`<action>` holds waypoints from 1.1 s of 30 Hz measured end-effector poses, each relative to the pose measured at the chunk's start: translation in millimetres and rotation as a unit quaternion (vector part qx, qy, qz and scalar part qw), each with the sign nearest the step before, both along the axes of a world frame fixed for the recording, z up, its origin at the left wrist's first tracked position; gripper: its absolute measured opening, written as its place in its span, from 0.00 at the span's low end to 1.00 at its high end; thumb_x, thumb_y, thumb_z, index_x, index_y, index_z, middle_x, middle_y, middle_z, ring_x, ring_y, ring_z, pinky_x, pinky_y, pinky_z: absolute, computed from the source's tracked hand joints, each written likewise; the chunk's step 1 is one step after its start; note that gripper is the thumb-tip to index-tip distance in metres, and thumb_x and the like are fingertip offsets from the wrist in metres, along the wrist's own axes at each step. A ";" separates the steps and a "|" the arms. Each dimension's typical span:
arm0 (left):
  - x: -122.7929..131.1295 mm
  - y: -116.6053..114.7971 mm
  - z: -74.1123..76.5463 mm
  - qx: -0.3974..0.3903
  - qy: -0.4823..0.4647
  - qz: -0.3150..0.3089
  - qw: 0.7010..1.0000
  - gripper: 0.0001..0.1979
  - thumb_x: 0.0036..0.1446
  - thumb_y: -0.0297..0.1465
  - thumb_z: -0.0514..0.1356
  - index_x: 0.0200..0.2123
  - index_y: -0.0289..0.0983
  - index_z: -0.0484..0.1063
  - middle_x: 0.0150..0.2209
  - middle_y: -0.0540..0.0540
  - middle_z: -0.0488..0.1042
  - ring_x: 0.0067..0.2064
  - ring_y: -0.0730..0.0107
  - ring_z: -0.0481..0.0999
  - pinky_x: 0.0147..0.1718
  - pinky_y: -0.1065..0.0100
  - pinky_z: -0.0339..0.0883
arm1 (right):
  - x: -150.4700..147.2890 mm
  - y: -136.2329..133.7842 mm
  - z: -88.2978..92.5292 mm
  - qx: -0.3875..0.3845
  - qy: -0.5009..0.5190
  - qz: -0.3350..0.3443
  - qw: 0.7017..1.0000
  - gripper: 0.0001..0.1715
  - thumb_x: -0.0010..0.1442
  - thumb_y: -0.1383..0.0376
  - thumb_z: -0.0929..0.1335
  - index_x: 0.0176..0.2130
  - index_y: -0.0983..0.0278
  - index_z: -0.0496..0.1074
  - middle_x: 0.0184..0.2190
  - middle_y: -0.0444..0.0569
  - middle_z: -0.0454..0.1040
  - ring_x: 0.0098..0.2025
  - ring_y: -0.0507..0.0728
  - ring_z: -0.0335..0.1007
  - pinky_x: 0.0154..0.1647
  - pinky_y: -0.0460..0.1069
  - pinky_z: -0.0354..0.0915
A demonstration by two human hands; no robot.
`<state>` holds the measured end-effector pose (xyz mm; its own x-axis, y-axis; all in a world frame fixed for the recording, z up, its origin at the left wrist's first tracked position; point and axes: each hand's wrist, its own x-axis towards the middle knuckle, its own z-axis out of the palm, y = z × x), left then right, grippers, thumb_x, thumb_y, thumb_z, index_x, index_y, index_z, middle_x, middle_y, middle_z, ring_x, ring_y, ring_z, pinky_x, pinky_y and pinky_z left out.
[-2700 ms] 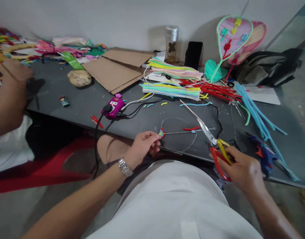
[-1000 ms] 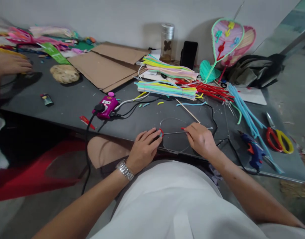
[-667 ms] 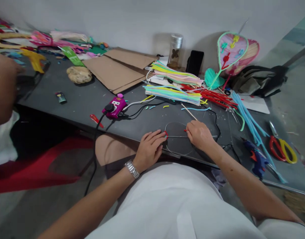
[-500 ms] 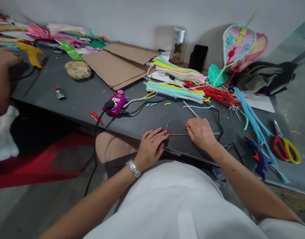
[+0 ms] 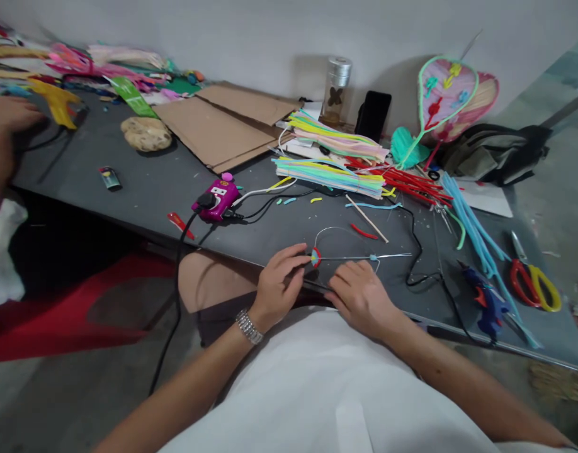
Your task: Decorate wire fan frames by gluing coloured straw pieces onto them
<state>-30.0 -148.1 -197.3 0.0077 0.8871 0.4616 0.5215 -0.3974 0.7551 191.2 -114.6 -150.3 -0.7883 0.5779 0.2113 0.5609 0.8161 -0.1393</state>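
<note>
A round wire frame (image 5: 342,258) with a straight stem lies at the table's front edge. On its left rim is a small red, blue and yellow piece (image 5: 316,257). My left hand (image 5: 282,282) is at that piece, its fingers bent around the rim; what they pinch is too small to make out. My right hand (image 5: 362,294) rests at the table edge over the frame's lower side, fingers curled, their tips partly hidden. Beyond the frame lie a short red strip (image 5: 363,231) and a thin pale stick (image 5: 367,219).
Bundles of coloured pipe cleaners (image 5: 329,176), a purple power socket (image 5: 216,200), cardboard (image 5: 223,132) and a stone (image 5: 146,134) lie farther back. At the right are a blue glue gun (image 5: 486,305) and scissors (image 5: 525,277). Another person's hand (image 5: 15,113) is at far left.
My right hand has moved left and toward me, to the table edge. The red strip now lies uncovered on the table. My left hand has shifted slightly, showing the coloured piece on the rim.
</note>
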 end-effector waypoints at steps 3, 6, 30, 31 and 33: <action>0.1 -0.9 7.6 -0.048 -0.154 0.065 0.985 0.11 0.66 0.32 0.58 0.48 0.38 0.78 0.54 0.39 0.79 0.56 0.59 0.78 0.56 0.55 0.72 | -2.6 -9.2 4.1 0.025 -0.013 -0.023 0.999 0.13 0.66 0.71 0.65 0.29 0.63 0.70 0.29 0.48 0.71 0.34 0.58 0.61 0.38 0.54 0.49; -3.1 3.2 12.1 -0.107 -0.268 0.096 0.953 0.12 0.63 0.36 0.62 0.46 0.36 0.78 0.48 0.40 0.81 0.50 0.60 0.80 0.49 0.60 0.75 | -1.0 -7.1 13.5 0.018 -0.011 -0.032 0.999 0.10 0.66 0.70 0.67 0.31 0.63 0.69 0.30 0.47 0.71 0.35 0.58 0.61 0.38 0.53 0.50; 38.1 64.0 107.1 -0.091 -0.395 -0.160 0.900 0.21 0.63 0.48 0.60 0.48 0.37 0.77 0.52 0.37 0.80 0.53 0.54 0.79 0.52 0.55 0.72 | 35.6 54.0 125.3 -0.195 0.609 -0.149 0.754 0.18 0.50 0.55 0.79 0.27 0.62 0.71 0.20 0.39 0.66 0.21 0.47 0.53 0.22 0.45 0.51; 40.3 67.1 114.5 -0.100 -0.420 -0.195 0.880 0.23 0.63 0.49 0.59 0.50 0.37 0.77 0.53 0.36 0.80 0.55 0.53 0.79 0.54 0.53 0.72 | 34.2 56.6 118.2 -0.216 0.619 -0.155 0.739 0.20 0.49 0.54 0.79 0.26 0.62 0.71 0.19 0.38 0.65 0.20 0.47 0.51 0.20 0.45 0.49; 41.5 74.0 126.7 -0.136 -0.459 -0.239 0.845 0.26 0.63 0.51 0.57 0.50 0.36 0.77 0.51 0.35 0.81 0.54 0.51 0.80 0.54 0.51 0.72 | 32.4 60.8 104.7 -0.251 0.631 -0.169 0.714 0.22 0.47 0.53 0.80 0.26 0.62 0.70 0.17 0.37 0.63 0.18 0.46 0.50 0.19 0.45 0.47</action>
<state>11.5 -74.1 -70.7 0.1434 0.9582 0.2476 -0.5045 -0.1445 0.8512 223.6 -53.7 -45.6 0.0495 0.9428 0.3298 -0.1166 0.3334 -0.9355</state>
